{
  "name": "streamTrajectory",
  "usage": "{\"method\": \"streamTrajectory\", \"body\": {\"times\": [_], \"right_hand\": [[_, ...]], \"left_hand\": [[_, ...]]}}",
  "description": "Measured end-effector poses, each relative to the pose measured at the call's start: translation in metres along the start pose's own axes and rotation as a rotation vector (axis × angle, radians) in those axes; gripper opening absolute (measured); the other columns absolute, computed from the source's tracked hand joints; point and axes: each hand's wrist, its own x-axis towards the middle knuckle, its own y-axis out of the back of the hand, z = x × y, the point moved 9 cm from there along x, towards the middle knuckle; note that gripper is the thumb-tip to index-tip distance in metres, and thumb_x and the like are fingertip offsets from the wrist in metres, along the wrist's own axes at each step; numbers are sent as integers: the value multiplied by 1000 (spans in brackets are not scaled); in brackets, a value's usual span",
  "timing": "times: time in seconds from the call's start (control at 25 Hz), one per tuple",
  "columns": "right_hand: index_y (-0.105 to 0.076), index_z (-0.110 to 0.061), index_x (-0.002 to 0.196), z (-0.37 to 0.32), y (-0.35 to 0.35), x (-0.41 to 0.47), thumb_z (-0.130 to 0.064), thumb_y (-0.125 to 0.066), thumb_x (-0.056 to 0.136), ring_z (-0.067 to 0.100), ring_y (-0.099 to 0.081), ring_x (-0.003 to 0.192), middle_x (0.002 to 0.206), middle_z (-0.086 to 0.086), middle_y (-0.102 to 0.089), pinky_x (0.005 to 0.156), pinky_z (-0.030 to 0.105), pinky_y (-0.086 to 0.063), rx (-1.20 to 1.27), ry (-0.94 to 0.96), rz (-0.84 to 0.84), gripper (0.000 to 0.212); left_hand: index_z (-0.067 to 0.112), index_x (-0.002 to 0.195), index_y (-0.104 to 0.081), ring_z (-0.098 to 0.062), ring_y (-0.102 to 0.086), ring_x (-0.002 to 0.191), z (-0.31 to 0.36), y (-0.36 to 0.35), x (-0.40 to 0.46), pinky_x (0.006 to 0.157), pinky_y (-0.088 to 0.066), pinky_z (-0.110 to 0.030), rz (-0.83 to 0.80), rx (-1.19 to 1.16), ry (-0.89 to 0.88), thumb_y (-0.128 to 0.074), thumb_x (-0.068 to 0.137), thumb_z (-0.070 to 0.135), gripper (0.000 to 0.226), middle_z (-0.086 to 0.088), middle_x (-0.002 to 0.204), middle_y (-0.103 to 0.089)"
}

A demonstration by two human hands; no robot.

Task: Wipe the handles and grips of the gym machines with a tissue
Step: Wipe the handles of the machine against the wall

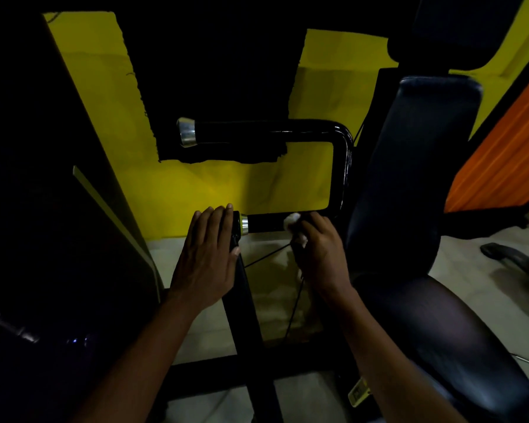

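Tissue [293, 221], crumpled white, sits pressed on the lower handle [266, 223] near its bend, gripped by the curled right hand [319, 248]. Left hand [209, 254], fingers straight and together, rests flat against the handle's metal-capped end.

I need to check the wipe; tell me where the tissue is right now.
In the head view, the tissue is bunched in the right hand, pressed on the lower handle, right of its metal end cap and the left hand.
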Motion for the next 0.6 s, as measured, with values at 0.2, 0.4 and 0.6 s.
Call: {"method": "streamTrajectory", "body": {"times": [0.2,0.4,0.6], "right_hand": [[-64,-4,110,1,-7,9,2,-68,75,28,-55,81,98,11,-61,66,35,-49,16,-126,32,36],[-63,-7,101,24,8,-5,2,-70,75,25,-55,77,92,8,-57,63,33,-46,22,-131,27,29],[-64,-5,105,16,1,5,0,-68,77,26,-53,82,96,11,-58,65,36,-48,-48,-115,23,29]], "left_hand": [[-2,149,-20,-38,-28,139,0,0,0,119,-14,-49,28,-19,-5,-31,95,34,66,-20,149,-33],[-1,149,-20,-38,-27,139,-1,0,0,119,-12,-47,27,-33,11,-32,95,34,66,-20,150,-32],[-2,149,-22,-38,-28,139,0,2,-1,118,-14,-49,33,-25,37,-30,93,33,66,-21,149,-34]]}}
